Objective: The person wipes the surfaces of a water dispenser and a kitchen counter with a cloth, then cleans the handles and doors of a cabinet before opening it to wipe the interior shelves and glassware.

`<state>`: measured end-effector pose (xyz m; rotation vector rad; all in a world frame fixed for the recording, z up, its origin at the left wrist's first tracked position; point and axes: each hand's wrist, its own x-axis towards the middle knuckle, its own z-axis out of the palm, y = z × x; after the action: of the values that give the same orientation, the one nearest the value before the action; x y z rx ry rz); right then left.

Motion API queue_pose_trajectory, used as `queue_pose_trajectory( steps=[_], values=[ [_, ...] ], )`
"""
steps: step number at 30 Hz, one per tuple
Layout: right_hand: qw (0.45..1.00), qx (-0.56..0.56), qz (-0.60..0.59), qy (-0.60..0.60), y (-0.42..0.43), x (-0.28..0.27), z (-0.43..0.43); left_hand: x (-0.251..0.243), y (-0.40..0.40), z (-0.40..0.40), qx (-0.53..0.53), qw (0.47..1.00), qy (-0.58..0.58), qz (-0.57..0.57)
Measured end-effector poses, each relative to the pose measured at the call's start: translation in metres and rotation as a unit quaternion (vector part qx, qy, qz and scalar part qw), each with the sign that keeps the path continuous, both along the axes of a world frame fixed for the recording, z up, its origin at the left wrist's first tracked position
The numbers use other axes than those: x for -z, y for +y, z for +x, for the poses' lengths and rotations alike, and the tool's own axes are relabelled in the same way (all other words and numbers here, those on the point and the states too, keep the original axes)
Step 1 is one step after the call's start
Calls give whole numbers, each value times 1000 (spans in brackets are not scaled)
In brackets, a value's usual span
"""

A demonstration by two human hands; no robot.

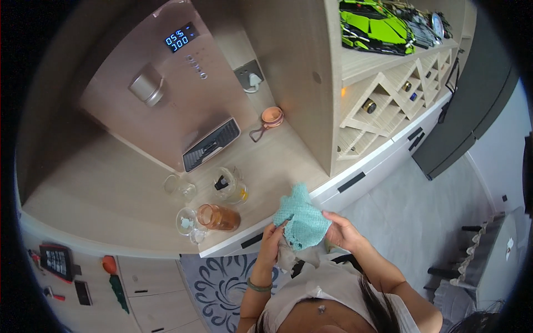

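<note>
A teal cloth [306, 224] is held between my two hands, just in front of the counter's edge. My left hand [273, 241] grips its left side, and a bangle circles that wrist. On the cloth's right edge, my right hand [342, 231] pinches it between thumb and fingers. Left of the cloth, on the counter, an amber jar [219, 217] stands among clear glasses [186, 221]. Behind the jar is a clear glass pitcher [231, 185] with a black part at its top. Part of each hand's fingers is hidden by the cloth.
A pink water dispenser [166, 95] with a lit display stands at the back of the counter [125, 195]. Beside it lies an orange cup [272, 116] with a handle. A wine rack [387, 108] and a green model car [374, 27] are at the right. White drawers [358, 183] run below.
</note>
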<state>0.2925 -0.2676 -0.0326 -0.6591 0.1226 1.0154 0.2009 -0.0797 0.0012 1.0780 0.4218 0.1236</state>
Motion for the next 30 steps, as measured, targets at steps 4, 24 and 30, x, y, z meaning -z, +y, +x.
queue_pose_trajectory(
  steps=[4, 24, 30],
  values=[
    [998, 32, 29, -48, 16, -22, 22, 24, 19, -8, 27, 998, 17, 52],
    [581, 47, -253, -772, 181, -22, 74, 38, 47, -74, -257, 920, 68, 289],
    [605, 73, -273, -744, 224, 5, 52, 20, 61, -49, -337, 831, 160, 412]
  ],
)
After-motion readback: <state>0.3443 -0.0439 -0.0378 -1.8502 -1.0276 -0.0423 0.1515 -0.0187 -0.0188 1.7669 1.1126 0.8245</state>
